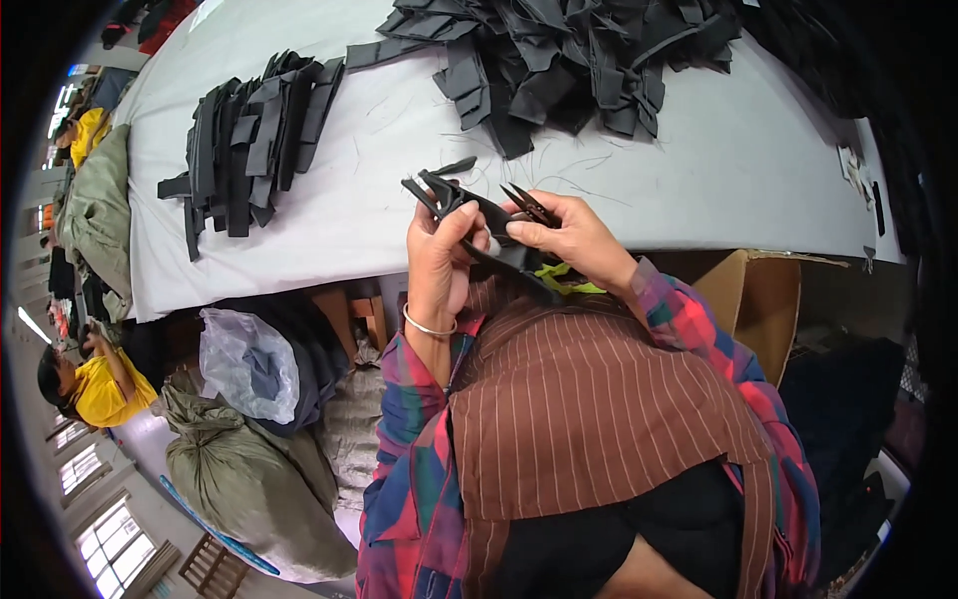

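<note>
My left hand (442,252), with a bangle at the wrist, is closed around a folded black fabric strip (486,212) near the front edge of the table. Part of the strip sticks up past the fingers, and the rest hangs down toward my apron. Dark thread snips (531,206) sit in my right hand (581,238), their points toward the upper left. The right fingertips also rest against the fabric; whether they pinch it is hidden. Just beyond my hands lies a small black fabric scrap (455,166). Loose dark threads (574,165) are scattered on the white cloth around it.
On the white-covered table (384,130), a heap of black fabric strips (569,65) lies at the back and a neater stack (254,140) at the left. A cardboard box (768,299) stands below the edge at right. Sacks (239,469) fill the lower left, near a person in yellow (110,384).
</note>
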### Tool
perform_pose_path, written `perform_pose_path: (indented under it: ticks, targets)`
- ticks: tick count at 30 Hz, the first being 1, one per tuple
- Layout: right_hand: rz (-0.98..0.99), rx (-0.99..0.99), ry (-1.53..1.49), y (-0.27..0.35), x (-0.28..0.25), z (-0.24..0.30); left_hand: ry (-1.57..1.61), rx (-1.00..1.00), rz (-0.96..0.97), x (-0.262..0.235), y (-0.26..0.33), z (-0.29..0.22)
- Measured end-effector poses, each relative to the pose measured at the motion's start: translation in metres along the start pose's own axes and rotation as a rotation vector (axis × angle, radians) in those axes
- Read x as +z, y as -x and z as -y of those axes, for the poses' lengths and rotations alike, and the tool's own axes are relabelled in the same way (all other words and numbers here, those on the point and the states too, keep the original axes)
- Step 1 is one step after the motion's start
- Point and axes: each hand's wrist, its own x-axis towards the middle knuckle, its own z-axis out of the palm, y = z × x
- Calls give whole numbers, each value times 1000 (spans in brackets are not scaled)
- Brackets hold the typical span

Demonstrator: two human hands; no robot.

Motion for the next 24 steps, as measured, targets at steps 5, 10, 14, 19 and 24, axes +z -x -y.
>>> perform_pose_path:
  ticks: [5, 10, 14, 19, 24]
  targets:
    - [-54, 58, 107, 0, -8, -4, -166, 8, 29, 5, -5, -6]
    - [-193, -108, 640, 5, -28, -6, -383, 149, 33, 1, -25, 17]
    - [-331, -279, 923, 14, -35, 6, -430, 58, 19, -3, -32, 22]
    - [-235, -351, 1130, 10, -48, 0, -470, 98, 43, -1, -35, 25]
    - [-236, -413, 1230, 5, -41, -8, -470, 82, 54, 1, -34, 24]
